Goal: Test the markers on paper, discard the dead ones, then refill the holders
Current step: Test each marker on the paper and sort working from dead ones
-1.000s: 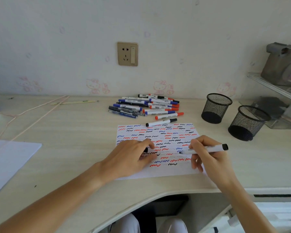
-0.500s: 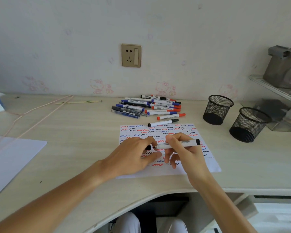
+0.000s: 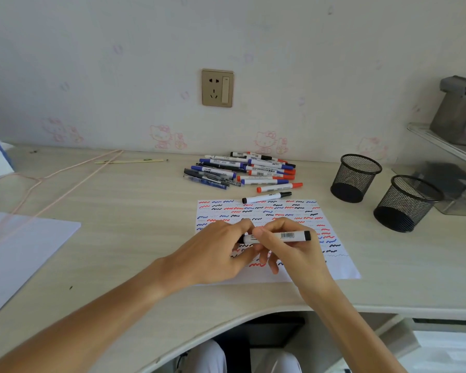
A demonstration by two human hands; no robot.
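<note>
At the centre of the frame a white marker [image 3: 279, 236] with a black end and a barcode label is held level above the test paper [image 3: 342, 267]. It is gripped by the right hand [image 3: 291, 251], whose thumb and fingers are curled round the left part of the barrel. The left hand [image 3: 215, 251] is brought against the marker's left end, its fingers curled and pinching the dark tip or cap there; which of the two it is cannot be told.

The paper lies flat on the desk [image 3: 132, 211] beneath both hands and is covered with short wavy strokes in red, blue and black. Just above its upper edge a single black-capped marker [image 3: 267, 197] is seen lying on the desk, and just above that a red-capped marker [image 3: 279, 187]. Further up, near the wall, a loose pile of markers and pens [image 3: 242, 169] with blue, red and black caps is spread on the desk.

At the right of the frame two black mesh holders are placed near each other: one [image 3: 355, 177] closer to the wall, the other [image 3: 406, 203] lower and further right. No markers are seen inside either.

A wall socket [image 3: 217, 88] is mounted above the pile. A white sheet [image 3: 16, 254] is laid at the left edge.
</note>
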